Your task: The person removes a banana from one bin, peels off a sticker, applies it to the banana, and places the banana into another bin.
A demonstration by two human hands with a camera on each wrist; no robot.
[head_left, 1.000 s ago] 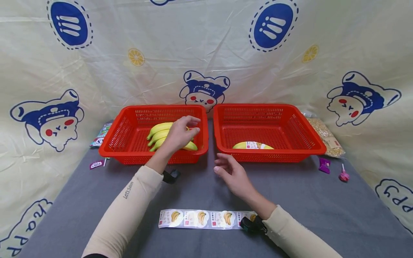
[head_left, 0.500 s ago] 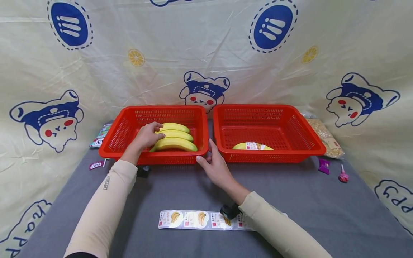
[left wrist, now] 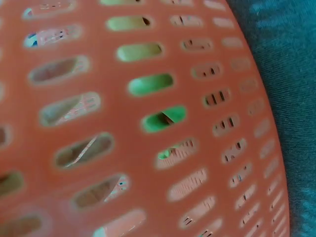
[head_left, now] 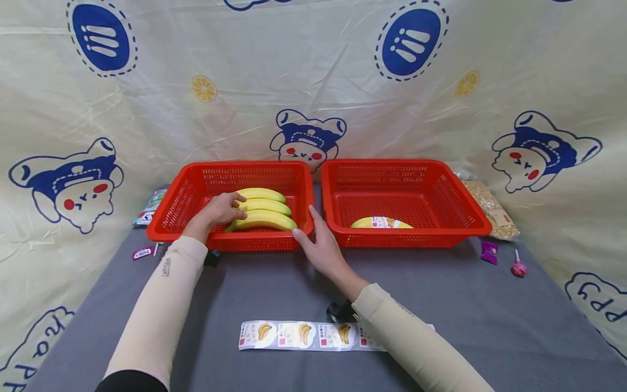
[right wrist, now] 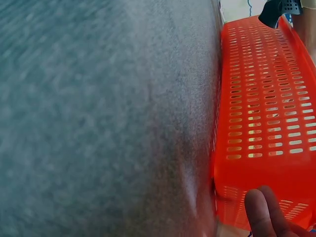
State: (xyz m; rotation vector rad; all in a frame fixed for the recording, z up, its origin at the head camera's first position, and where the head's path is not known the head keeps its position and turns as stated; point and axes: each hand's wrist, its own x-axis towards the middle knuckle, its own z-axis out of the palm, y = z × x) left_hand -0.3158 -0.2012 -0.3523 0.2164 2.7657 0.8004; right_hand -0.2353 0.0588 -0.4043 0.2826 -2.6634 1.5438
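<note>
Several yellow bananas [head_left: 264, 219] lie side by side in the left red basket [head_left: 166, 239]. My left hand [head_left: 215, 213] reaches over its near rim, with fingers and thumb spread apart over the bananas' left ends, which they partly hide. At that basket's near right corner is my right hand [head_left: 322, 245], its fingers extended along the outside and the thumb near the front rim. The right wrist view shows two fingers [right wrist: 259, 217] close against the basket wall. Only basket slats fill the left wrist view, with the left hand out of sight.
Beside it stands a second red basket [head_left: 406, 235] with one labelled banana [head_left: 362, 222]. A strip of banana stickers [head_left: 294, 335] lies in front, partly under the right forearm. Packets flank the baskets; a purple candy [head_left: 489, 252] and a lollipop [head_left: 518, 268] lie at right.
My left hand has moved left to the bananas' left ends, then slightly nearer me. The right hand has moved left from between the baskets to the left basket's corner. The bananas look unmoved.
</note>
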